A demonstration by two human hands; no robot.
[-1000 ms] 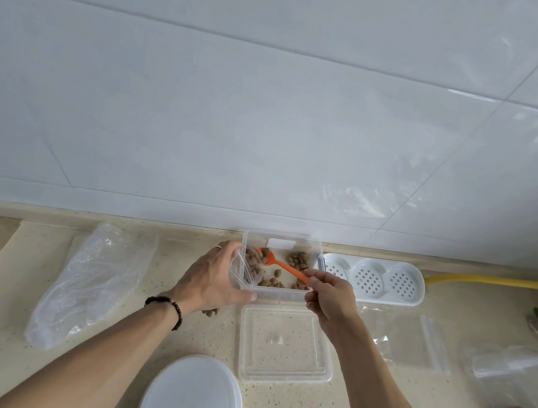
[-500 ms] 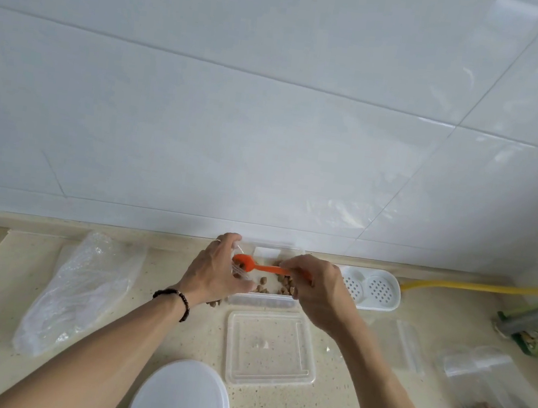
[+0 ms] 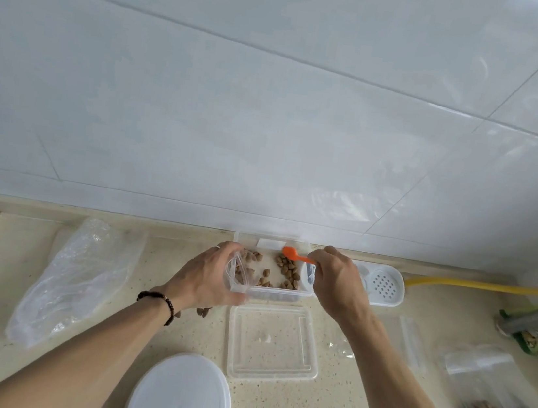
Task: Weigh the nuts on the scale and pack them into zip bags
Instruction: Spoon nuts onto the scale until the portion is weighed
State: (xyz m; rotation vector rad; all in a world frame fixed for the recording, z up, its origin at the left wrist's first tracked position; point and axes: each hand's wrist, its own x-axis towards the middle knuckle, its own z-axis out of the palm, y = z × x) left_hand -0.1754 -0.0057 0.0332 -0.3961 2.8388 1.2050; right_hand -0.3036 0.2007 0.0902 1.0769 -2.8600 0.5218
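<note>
**Spoon over the tub, bag mouth to its left**

The right hand (image 3: 339,283) pinches the handle of an orange spoon (image 3: 291,254), whose long axis runs leftward from the fingers, bowl hanging over the back of the clear container (image 3: 269,293). The nuts (image 3: 287,271) lie scattered on its floor just below and in front of the bowl. The left hand (image 3: 206,277) is closed around a small zip bag (image 3: 239,273), its mouth held open at the container's left edge (a few nuts seem already inside). So any scoop must travel left, a short way, toward that mouth. The container's lid (image 3: 271,341) lies nearer the person, with the white scale (image 3: 180,397) beside it.
</note>
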